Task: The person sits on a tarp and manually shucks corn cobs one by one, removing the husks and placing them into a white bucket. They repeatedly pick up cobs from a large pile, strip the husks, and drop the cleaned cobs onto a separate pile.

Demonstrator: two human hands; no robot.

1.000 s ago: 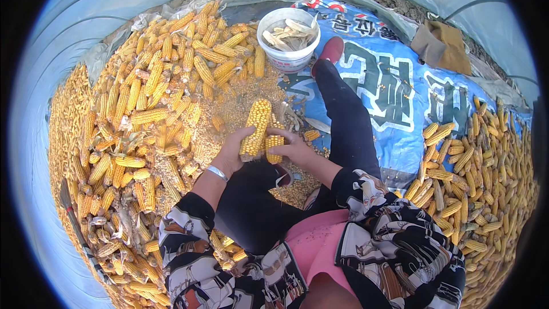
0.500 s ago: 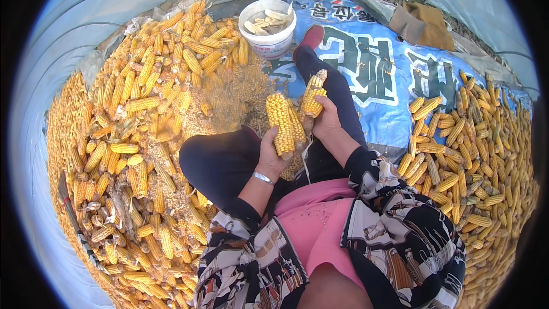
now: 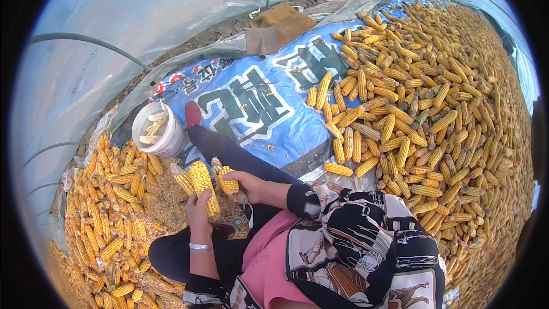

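My left hand [image 3: 198, 213] is closed around a full yellow ear of corn [image 3: 202, 182], held upright above my lap. A second corn ear [image 3: 183, 179] leans just left of it, seemingly in the same grip. My right hand [image 3: 250, 186] is closed on another ear [image 3: 228, 181], whose pale, husky tip points up. The ears in the two hands are close, with a narrow gap between them. Below them, loose kernels [image 3: 166, 209] cover the ground beside my bent leg.
A white bucket [image 3: 172, 141] with pale cobs stands beyond my outstretched foot. Ears are heaped at the left [image 3: 94, 217] and in a large pile at the right [image 3: 446, 137]. Between lies a blue printed sheet [image 3: 223, 88]; a brown cloth-like piece [image 3: 280, 26] lies at its far edge.
The view has swung to the right, so the bucket and hands appear farther left and more of the right pile shows. Both hands keep hold of their ears.
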